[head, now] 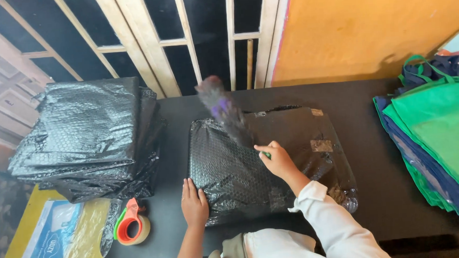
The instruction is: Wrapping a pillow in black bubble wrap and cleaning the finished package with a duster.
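a bubble-wrapped parcel (264,161) lies taped at the middle of the black table (376,189), the left hand (194,204) flat and open on its near edge. the right hand (277,159) is closed on a blurred purple duster (224,111) over the wrap. wrapped bundles (85,135) sit stacked at left; a tape dispenser (131,223) idle; packing looks near done.

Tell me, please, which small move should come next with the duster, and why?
Probably one more sweep of the duster toward the parcel's right side. The right hand holds the blurred duster over the top-left part only, while the left hand lies flat on the near-left corner and steadies the bubble-wrapped parcel. The taped right part looks unreached so far.
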